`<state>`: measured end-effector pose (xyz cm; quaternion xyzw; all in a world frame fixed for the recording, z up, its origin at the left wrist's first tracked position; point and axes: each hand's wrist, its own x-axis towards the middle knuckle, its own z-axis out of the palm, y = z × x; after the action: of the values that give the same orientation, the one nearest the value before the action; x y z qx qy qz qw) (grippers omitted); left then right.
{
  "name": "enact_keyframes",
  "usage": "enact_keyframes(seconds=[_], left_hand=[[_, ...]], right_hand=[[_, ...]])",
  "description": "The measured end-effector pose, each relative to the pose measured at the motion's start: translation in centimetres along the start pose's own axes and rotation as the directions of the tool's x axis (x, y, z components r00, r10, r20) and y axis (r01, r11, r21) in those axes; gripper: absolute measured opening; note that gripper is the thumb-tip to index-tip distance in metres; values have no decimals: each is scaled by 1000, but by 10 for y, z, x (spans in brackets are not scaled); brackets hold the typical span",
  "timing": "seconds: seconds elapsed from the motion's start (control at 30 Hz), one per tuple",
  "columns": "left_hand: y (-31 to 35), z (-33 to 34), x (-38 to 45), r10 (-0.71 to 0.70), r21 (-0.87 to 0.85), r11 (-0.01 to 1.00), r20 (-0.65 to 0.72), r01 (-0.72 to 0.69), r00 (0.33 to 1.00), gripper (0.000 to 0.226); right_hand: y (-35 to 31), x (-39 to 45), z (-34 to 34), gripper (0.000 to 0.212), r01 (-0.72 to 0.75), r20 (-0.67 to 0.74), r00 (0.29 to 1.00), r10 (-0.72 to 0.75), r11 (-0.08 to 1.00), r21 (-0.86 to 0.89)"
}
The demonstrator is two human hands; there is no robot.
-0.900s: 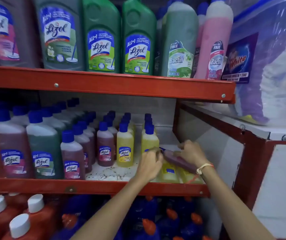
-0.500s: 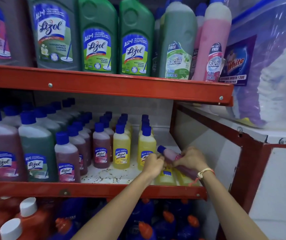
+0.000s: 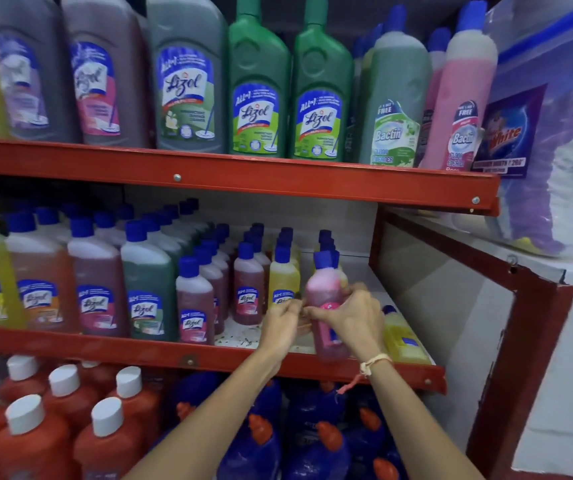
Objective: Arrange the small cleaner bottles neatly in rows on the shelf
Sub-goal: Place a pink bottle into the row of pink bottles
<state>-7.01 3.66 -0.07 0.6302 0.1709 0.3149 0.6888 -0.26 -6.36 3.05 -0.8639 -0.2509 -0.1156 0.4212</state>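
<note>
Far left of frame, middle shelf (image 3: 70, 344): big bottles (image 3: 96, 282) in yellow, brown, maroon, green, blue caps, upright, packed side by side. Not task items.

Centre: small cleaner bottles (image 3: 248, 289) stand in rows running front to back, maroon rows then a yellow row (image 3: 283, 275). Rows look tidy. Bare patch of speckled shelf floor in front of them, just left of the hands.

Centre-right: left hand (image 3: 279, 327) sits low at the shelf lip, fingers pinched at the lower left side of the pink bottle (image 3: 323, 289). Its grip looks closed on the bottle edge or label; exact contact unclear. Right hand (image 3: 354, 320) is wrapped around the pink bottle's middle, grip closed on it. String band on that wrist.

Pink bottle: long axis near upright, cap up and tipped slightly left, base down near the front lip of the shelf. It sits between both hands, in front of the rightmost row of small bottles. Cannot tell whether the base touches the shelf.

Right of the hands: a yellow bottle (image 3: 401, 337) lies on its side, cap toward the back, base toward the front edge. Just beside the right wrist, so right hand is nearer.

Judgement: pink one is being stood at the front of a row; the lying yellow one still needs righting.
</note>
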Motion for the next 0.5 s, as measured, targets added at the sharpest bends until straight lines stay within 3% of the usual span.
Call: enact_keyframes(seconds=[0.2,0.5], left_hand=[[15,-51,3,-15,-7,1000,-184,14,983,36],[7,-75,2,-45,-11,999,-259,44,965,48]], right_hand=[[-38,-10,50,82,46,-14,999,-44,990,133],[-40,-9,92,83,54,31,997,-65,961,272]])
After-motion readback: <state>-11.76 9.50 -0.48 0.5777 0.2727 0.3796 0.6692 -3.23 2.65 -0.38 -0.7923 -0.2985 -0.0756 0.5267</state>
